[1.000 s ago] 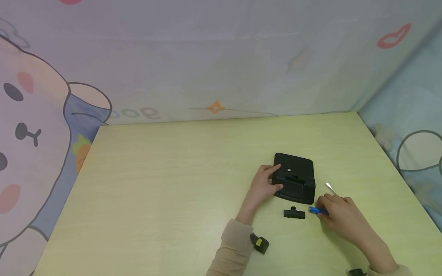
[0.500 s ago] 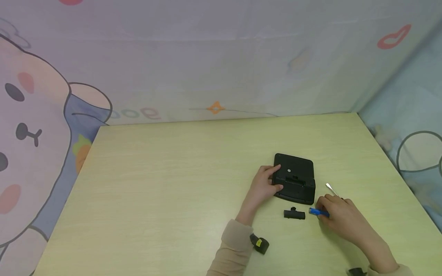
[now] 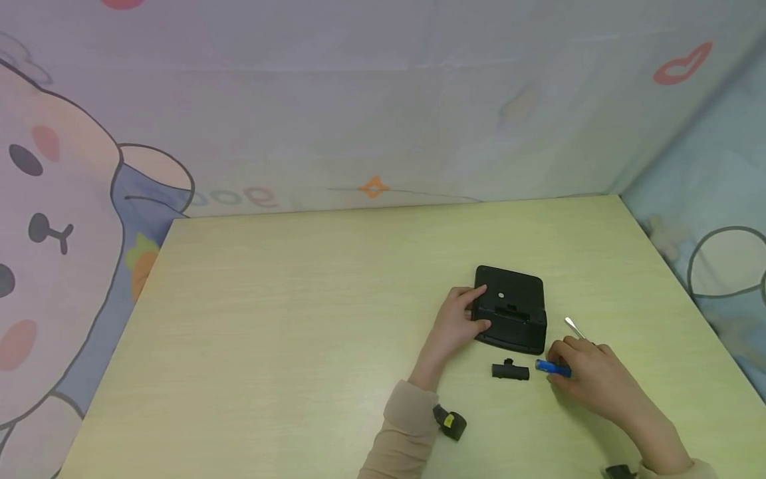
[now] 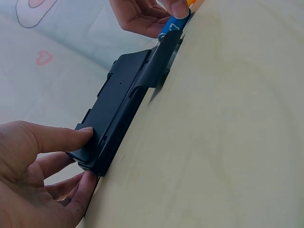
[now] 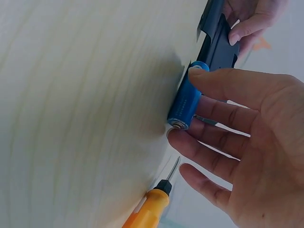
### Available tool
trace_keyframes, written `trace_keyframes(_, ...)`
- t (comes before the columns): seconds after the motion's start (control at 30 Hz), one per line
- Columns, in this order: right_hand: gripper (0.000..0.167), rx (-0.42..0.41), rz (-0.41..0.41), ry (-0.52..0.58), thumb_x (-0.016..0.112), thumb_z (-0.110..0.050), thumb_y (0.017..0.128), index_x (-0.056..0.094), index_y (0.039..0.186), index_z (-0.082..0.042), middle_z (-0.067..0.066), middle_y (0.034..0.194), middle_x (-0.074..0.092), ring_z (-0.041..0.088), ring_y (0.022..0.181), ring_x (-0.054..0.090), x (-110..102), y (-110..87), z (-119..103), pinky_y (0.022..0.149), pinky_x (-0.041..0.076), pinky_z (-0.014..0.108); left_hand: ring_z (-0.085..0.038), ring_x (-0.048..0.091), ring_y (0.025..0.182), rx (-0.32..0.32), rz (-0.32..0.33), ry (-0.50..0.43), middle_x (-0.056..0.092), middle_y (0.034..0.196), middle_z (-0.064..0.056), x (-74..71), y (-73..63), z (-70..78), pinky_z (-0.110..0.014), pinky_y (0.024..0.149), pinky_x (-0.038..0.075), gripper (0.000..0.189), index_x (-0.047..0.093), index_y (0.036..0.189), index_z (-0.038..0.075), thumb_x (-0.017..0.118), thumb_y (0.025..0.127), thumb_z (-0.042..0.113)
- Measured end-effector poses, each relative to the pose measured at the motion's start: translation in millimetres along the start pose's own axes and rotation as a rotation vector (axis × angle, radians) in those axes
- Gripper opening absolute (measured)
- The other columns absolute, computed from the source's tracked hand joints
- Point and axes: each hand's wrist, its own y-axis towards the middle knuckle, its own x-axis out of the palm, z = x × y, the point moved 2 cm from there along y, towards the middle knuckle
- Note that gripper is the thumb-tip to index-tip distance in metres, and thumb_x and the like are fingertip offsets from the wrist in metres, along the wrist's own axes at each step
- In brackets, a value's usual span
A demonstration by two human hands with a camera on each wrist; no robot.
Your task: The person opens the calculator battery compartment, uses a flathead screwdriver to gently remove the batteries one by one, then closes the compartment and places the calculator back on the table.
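A black plastic device (image 3: 510,309) with a slot across it lies at the right of the table. My left hand (image 3: 457,318) grips its left edge, thumb on the upper face (image 4: 114,90) and fingers at the side and below. My right hand (image 3: 589,372) pinches a blue battery (image 3: 553,368) between thumb and fingers; in the right wrist view the battery (image 5: 186,97) shows its terminal end beside the fingertips. Between the battery and my left forearm lies a small black battery cover (image 3: 510,371) with a tab, just in front of the device.
A screwdriver with an orange handle (image 5: 152,206) lies by my right hand, its metal shaft (image 3: 574,328) pointing away from me in the head view. The pale wooden table (image 3: 287,319) meets a printed cloth backdrop (image 3: 359,120) at the back and right.
The fingers of my right hand have shifted slightly on the battery, showing a little more of it. My left hand and the device have stayed still.
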Motion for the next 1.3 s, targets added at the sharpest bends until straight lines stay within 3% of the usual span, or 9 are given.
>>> trace_keyframes(0.2, 0.023, -0.013, 0.014, -0.012, 0.082, -0.024, 0.072, 0.063, 0.084, -0.019, -0.012, 0.073, 0.050, 0.006, 0.070, 0.049, -1, 1.4, 1, 0.064, 0.040, 0.035, -0.022, 0.061, 0.106, 0.001, 0.001, -0.005, 0.047, 0.139, -0.009, -1.1, -0.4, 1.4, -0.025, 0.088, 0.053, 0.063, 0.052, 0.139, 0.020, 0.074, 0.082, 0.007)
trace_keyframes(0.5, 0.027, -0.107, 0.152, -0.007, 0.084, -0.024, 0.069, 0.065, 0.087, -0.016, -0.006, 0.083, 0.059, 0.020, 0.078, 0.059, -7, 2.4, -1, 0.059, 0.040, 0.032, -0.021, 0.062, 0.104, 0.004, 0.002, -0.013, 0.048, 0.138, -0.010, -1.0, -0.6, 1.0, -0.023, 0.087, 0.053, 0.063, 0.053, 0.139, 0.020, 0.074, 0.081, 0.006)
trace_keyframes(0.77, 0.027, -0.225, 0.290, 0.008, 0.085, -0.017, 0.066, 0.067, 0.086, -0.016, -0.007, 0.085, 0.059, 0.012, 0.078, 0.052, -11, 6.7, -19, 0.064, 0.042, 0.033, -0.022, 0.060, 0.106, -0.007, -0.001, -0.010, 0.048, 0.139, -0.008, 0.9, -0.6, 0.6, -0.026, 0.089, 0.052, 0.062, 0.053, 0.139, 0.021, 0.073, 0.082, 0.007)
trace_keyframes(1.3, 0.027, -0.235, 0.147, -0.001, 0.083, -0.025, 0.071, 0.071, 0.093, -0.014, -0.005, 0.087, 0.059, 0.012, 0.082, 0.048, -1, 16.8, -41, 0.069, 0.039, 0.032, -0.022, 0.062, 0.105, 0.018, -0.005, -0.014, 0.047, 0.139, -0.009, 2.0, 2.4, -1.8, -0.023, 0.087, 0.053, 0.063, 0.052, 0.140, 0.020, 0.073, 0.082, 0.006)
